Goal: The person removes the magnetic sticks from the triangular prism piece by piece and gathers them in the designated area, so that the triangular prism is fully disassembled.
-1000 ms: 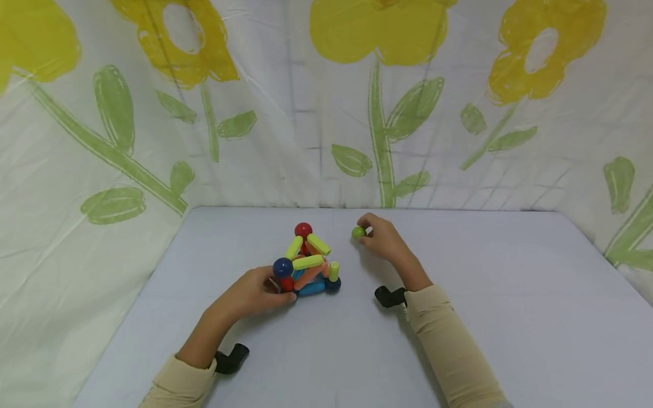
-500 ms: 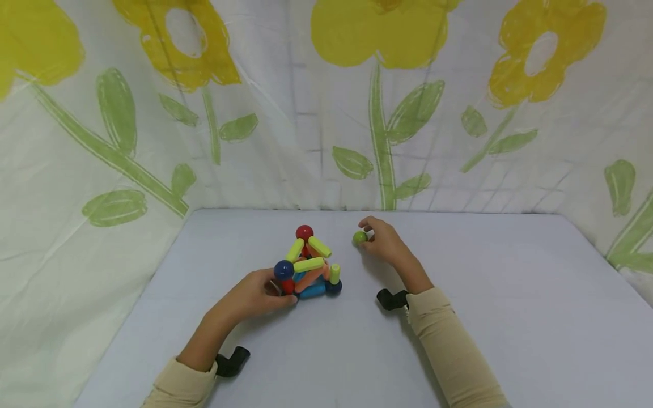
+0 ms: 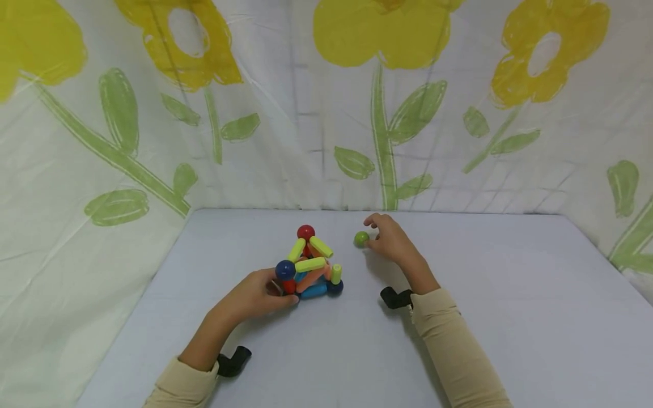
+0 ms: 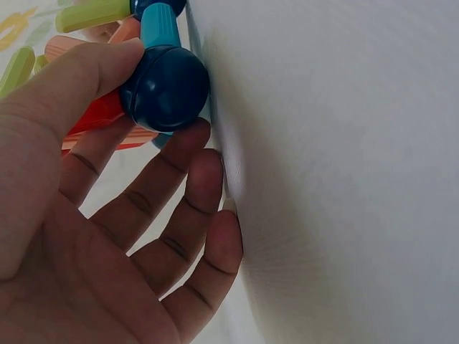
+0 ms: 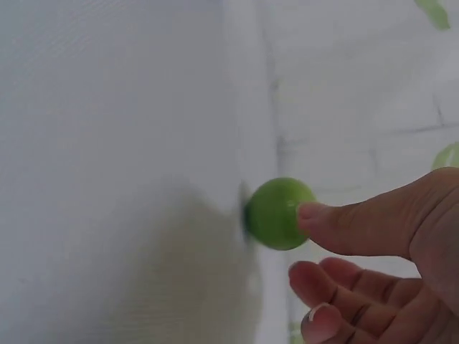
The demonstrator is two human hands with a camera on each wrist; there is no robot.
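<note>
A structure of coloured magnetic rods and balls point(image 3: 311, 264) stands left of the table's middle, a red ball point(image 3: 306, 232) and a navy ball point(image 3: 285, 270) at its upper corners. My left hand point(image 3: 255, 296) grips its near-left lower corner; in the left wrist view the thumb and fingers lie around a dark blue ball point(image 4: 168, 89) there. To the right of the structure, a green ball point(image 3: 361, 239) rests on the table. Beside it is my right hand point(image 3: 394, 241), its thumb touching the ball point(image 5: 278, 213) while the other fingers stand off, loosely bent.
Everything sits on a white table point(image 3: 479, 272). Behind the table hangs a pale curtain point(image 3: 285, 170) with printed yellow flowers. A black wrist mount point(image 3: 234, 361) sticks out at the left cuff, and another black mount point(image 3: 395, 297) at the right cuff.
The fingers of my right hand have spread from the green ball, which they pinched before, and it now sits on the table. My left hand keeps its hold on the structure.
</note>
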